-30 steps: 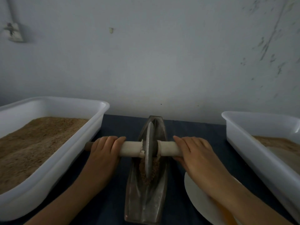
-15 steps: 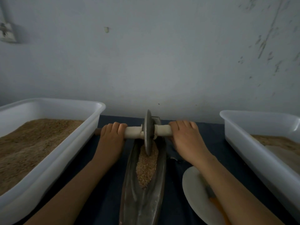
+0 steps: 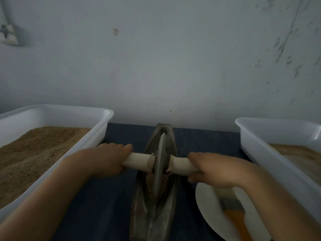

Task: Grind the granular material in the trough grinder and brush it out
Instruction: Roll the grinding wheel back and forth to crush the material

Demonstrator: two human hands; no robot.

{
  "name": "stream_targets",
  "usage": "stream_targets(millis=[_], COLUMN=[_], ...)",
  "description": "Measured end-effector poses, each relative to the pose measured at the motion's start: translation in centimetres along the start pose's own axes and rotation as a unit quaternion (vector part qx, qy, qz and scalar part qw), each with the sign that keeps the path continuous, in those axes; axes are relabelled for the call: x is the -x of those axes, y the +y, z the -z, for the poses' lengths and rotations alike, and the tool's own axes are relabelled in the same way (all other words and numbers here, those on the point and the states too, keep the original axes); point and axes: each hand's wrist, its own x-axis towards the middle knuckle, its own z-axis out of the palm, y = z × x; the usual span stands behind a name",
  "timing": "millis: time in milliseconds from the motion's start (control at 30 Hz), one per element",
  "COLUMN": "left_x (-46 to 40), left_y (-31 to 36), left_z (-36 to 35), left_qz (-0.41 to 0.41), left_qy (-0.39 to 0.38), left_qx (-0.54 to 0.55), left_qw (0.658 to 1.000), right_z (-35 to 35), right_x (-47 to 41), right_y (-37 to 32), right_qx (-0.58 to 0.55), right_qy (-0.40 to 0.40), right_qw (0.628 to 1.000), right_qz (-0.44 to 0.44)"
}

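Note:
A long boat-shaped metal trough grinder lies lengthwise on the dark blue table. A grey grinding wheel stands upright in its groove, about the trough's middle, over brown granular material. A pale wooden axle runs through the wheel. My left hand grips the axle's left end. My right hand grips its right end. A brush with pale bristles and an orange handle lies on a white plate, partly under my right forearm.
A white plastic tub heaped with brown granules stands at the left. Another white tub holding some brown material stands at the right. A grey wall rises just behind the trough's far tip.
The wheel rolled to the trough's far end, then came back toward me to the middle. Both hands kept their grip on the axle throughout.

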Motion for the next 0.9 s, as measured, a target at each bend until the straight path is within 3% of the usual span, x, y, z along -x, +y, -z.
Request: stream_targets(millis=[167,300,500,700,900], left_x=[-1.4,-3.8,-5.5,-4.3,-0.7], left_y=[-0.1,0.0,0.6,-0.1,-0.2], left_z=[-0.7,-2.2,-2.4,-2.3,-0.3], left_qz=[0.026,0.066,0.032,0.041,-0.006], left_qy=[0.053,0.21,0.375,0.264,0.039], left_qx=[0.012,-0.035,-0.068,-0.041,0.017], left_qw=[0.998,0.975,0.924,0.963,0.999], right_z=[-1.5,-3.5,-5.0,-4.0,-0.9], right_x=[-2.7,-5.9,-7.9,-6.1,-1.7], right_y=[0.8,2.9,4.9,3.4,0.1], right_qx=[0.072,0.119,0.023,0.074,0.039], right_qy=[0.153,0.289,0.338,0.286,0.092], right_qw=[0.985,0.949,0.94,0.954,0.995], right_qz=[-0.025,-0.037,-0.043,-0.046,-0.021])
